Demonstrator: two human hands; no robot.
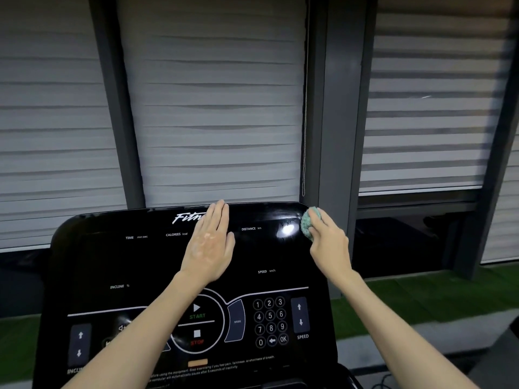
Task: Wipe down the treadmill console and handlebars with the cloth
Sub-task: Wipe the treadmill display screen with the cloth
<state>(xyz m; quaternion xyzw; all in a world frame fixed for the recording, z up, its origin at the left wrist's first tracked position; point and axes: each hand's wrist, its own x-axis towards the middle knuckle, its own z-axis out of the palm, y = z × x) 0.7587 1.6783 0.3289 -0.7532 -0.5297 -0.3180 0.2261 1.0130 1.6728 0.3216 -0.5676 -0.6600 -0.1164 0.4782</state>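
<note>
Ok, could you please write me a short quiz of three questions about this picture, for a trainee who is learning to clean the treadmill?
1. True or false: the left hand rests flat on the console with its fingers straight.
2. Where on the console does the cloth touch? A) its top right corner B) its bottom left corner C) its middle
3. Which hand holds the cloth?

Key: 1 true. 2 A. 3 the right hand, its fingers curled round the cloth.
</note>
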